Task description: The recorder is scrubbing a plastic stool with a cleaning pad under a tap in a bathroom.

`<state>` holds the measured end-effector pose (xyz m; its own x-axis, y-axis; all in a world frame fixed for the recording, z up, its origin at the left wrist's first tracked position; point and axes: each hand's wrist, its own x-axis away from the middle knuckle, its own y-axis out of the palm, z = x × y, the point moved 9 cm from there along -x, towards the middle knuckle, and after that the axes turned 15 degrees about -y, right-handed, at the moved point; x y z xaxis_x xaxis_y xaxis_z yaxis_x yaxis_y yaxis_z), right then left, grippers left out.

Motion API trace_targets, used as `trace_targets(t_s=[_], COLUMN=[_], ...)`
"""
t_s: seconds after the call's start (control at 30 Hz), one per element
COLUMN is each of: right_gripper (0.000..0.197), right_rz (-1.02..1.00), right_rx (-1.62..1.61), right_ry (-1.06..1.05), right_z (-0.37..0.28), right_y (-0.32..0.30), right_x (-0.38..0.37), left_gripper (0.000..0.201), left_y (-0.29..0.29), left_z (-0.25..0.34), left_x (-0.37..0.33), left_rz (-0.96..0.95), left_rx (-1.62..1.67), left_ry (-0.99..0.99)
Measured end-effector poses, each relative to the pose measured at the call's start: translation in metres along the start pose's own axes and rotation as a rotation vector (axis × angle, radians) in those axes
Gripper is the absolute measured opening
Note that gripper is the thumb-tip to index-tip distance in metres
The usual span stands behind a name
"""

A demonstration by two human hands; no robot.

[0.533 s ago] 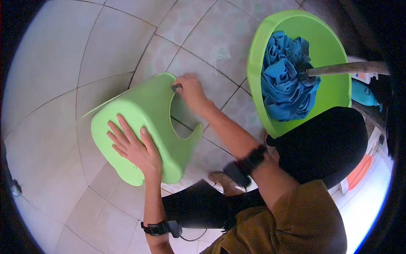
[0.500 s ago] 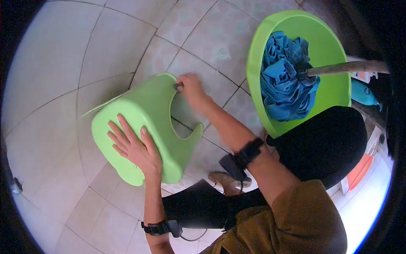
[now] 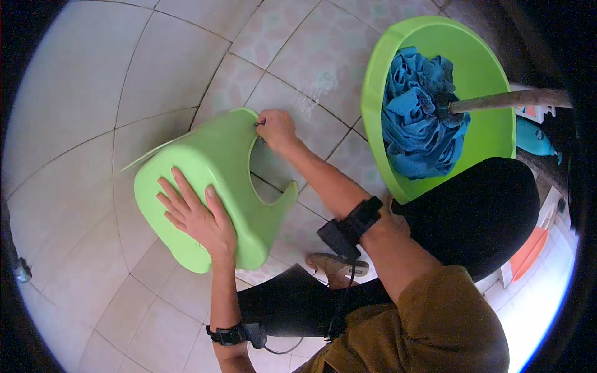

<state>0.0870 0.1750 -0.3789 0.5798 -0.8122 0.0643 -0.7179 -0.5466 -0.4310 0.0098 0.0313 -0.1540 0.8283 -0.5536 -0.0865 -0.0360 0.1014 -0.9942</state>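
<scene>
A light-green plastic stool (image 3: 205,146) lies tipped on its side, its legs pointing right. My left hand (image 3: 202,224) rests flat on the seat with fingers spread. At the end of the stool's upper leg, my right hand (image 3: 278,132) is closed round a small dark-grey scouring pad (image 3: 260,124), pressed to the leg's edge. Most of the pad is hidden by the fingers. Right of the stool stands a green tub (image 3: 376,74) holding a bundle of wet-looking blue cloth (image 3: 423,118).
A wooden stick (image 3: 513,101) reaches over the tub from the right. Beyond the tub is a teal bottle (image 3: 533,138). My dark-clad knee (image 3: 479,211) is against the tub's near side. Pale tiles cover the floor (image 3: 298,81) and the wall (image 3: 68,118) at left.
My right hand has shifted slightly up and left at the leg's end, with the pad now more covered. My left hand stays almost still on the seat.
</scene>
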Motion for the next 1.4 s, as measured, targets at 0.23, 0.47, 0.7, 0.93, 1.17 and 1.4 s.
trace_targets(t_s=[0.23, 0.47, 0.7, 0.93, 1.17, 1.4], right_gripper=[0.016, 0.017, 0.018, 0.021, 0.010, 0.008], right_rz=[0.187, 0.183, 0.127, -0.210, -0.218, -0.393], right_rx=[-0.304, -0.203, -0.532, 0.109, 0.147, -0.014], right_ry=[-0.185, -0.119, -0.344, -0.536, -0.452, -0.608], right_z=[-0.118, -0.039, -0.148, -0.057, -0.048, -0.055], right_y=[-0.029, -0.005, 0.015, 0.071, 0.040, 0.091], right_x=[0.049, -0.029, -0.035, -0.081, -0.058, -0.095], left_gripper=[0.053, 0.054, 0.057, 0.056, 0.057, 0.057], left_y=[-0.013, -0.002, -0.009, -0.010, -0.015, -0.015], left_z=[-0.030, -0.004, -0.018, -0.013, -0.017, -0.008], left_x=[-0.004, -0.003, -0.005, -0.006, -0.005, -0.004], left_rz=[0.013, -0.008, -0.020, -0.023, -0.018, -0.042], left_rx=[-0.075, -0.038, -0.053, -0.054, -0.098, -0.057], left_ry=[-0.036, -0.011, -0.027, -0.030, -0.030, -0.035])
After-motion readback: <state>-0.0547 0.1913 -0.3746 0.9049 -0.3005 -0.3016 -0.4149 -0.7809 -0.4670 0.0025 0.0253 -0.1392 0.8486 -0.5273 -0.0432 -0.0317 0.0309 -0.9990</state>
